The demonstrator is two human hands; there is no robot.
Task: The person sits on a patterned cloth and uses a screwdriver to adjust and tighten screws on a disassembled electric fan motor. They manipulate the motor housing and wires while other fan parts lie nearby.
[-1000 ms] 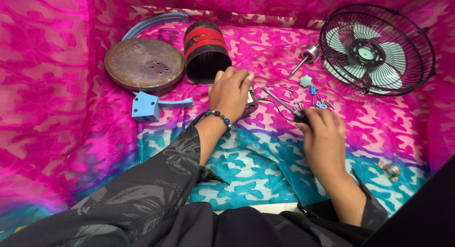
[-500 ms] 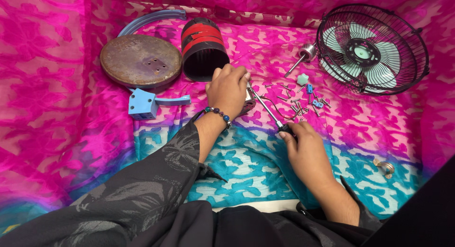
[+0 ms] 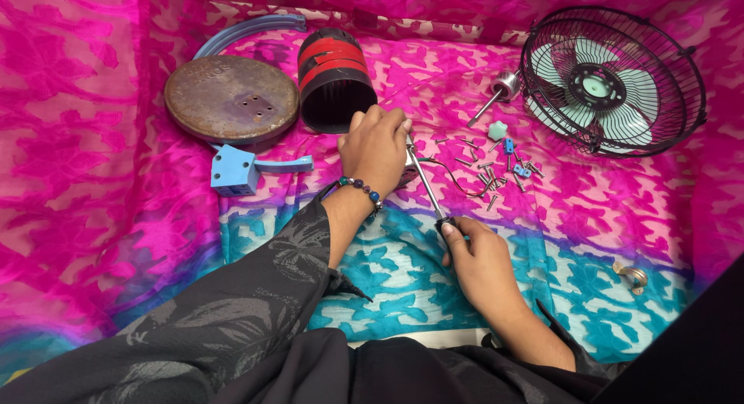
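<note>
My left hand [image 3: 376,148] rests closed over a small fan part with red and black wires [image 3: 449,179] trailing from it; the part is mostly hidden under the hand. My right hand [image 3: 477,253] grips the dark handle of a screwdriver [image 3: 425,183]. Its metal shaft slants up and left, with the tip at the part under my left hand. Several loose screws [image 3: 488,179] and small blue plastic pieces [image 3: 515,160] lie just right of the shaft on the pink and teal cloth [image 3: 620,218].
A black fan cage with pale green blades [image 3: 612,82] lies at far right. A red and black motor housing [image 3: 333,78], a round rusty base plate [image 3: 231,100], a blue bracket [image 3: 236,170], a metal shaft piece [image 3: 500,90] and a metal clip [image 3: 632,276] lie around.
My right hand has drawn back toward me from the screw pile, holding the screwdriver, and the shaft tip has swung to the part under my left hand. The left hand barely moved.
</note>
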